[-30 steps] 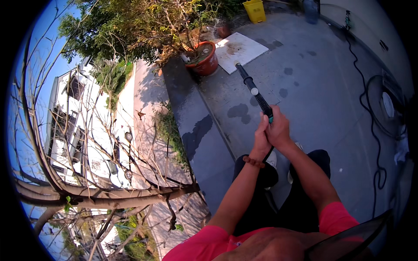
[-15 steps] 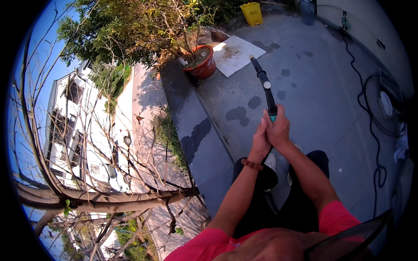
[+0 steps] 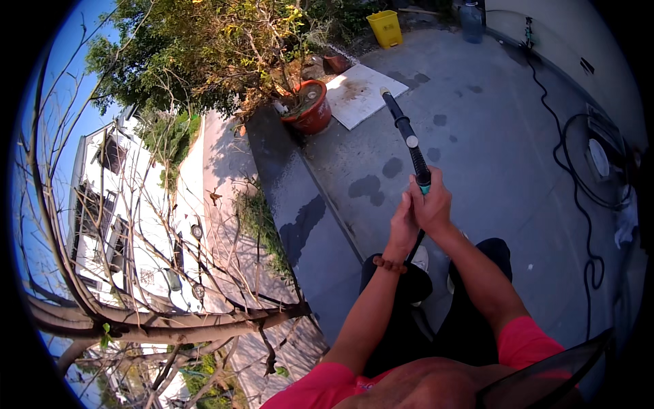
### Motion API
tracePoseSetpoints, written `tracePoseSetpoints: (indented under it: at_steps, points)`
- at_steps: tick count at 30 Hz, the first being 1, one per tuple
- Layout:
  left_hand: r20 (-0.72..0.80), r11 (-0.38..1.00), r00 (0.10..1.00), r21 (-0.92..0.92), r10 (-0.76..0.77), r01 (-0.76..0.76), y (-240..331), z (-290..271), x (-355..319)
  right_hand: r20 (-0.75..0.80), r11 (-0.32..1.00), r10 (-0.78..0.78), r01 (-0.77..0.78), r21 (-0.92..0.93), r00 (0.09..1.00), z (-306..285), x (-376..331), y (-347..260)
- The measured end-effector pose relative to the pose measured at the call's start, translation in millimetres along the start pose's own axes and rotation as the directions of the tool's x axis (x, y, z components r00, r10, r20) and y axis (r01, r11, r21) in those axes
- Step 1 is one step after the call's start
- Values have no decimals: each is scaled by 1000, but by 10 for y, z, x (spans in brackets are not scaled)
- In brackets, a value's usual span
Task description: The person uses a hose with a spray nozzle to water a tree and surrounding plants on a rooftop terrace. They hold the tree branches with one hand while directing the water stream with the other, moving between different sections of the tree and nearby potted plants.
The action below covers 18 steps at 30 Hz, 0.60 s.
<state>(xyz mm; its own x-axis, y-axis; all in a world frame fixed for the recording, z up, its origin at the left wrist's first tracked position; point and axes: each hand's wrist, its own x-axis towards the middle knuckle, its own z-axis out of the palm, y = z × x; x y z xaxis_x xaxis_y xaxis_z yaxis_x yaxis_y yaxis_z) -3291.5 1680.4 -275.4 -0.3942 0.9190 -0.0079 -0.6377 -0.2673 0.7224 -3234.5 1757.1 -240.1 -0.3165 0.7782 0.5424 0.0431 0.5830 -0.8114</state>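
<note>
Both hands gripped the spray wand (image 3: 407, 140): right hand (image 3: 430, 204) wrapped on the handle, left hand (image 3: 405, 225) clasped beside it. Best practice, I judged: keep elbows steady, tip low. Wand ran up from my fingers, nozzle near the white board (image 3: 364, 95), red pot (image 3: 312, 109) beside it.

Single head-worn fisheye view looks steeply down, close over the forearms; concrete terrace (image 3: 518, 157) fills its right.

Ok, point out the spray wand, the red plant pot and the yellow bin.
spray wand (image 3: 407, 138), head view, on the black shaft.
red plant pot (image 3: 317, 117), head view, on its outer wall.
yellow bin (image 3: 386, 29), head view, on its front side.
</note>
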Motion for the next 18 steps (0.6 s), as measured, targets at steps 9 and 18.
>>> tracePoseSetpoints:
  at_steps: [9,18]
  points:
    - [-56,993,998,113,-8,15,-25,-29,3,-6,999,21,-21,-47,1000,-83,73,47]
    - [-76,987,996,150,-52,63,-36,-65,9,-29,998,55,-56,-23,998,-120,104,35]
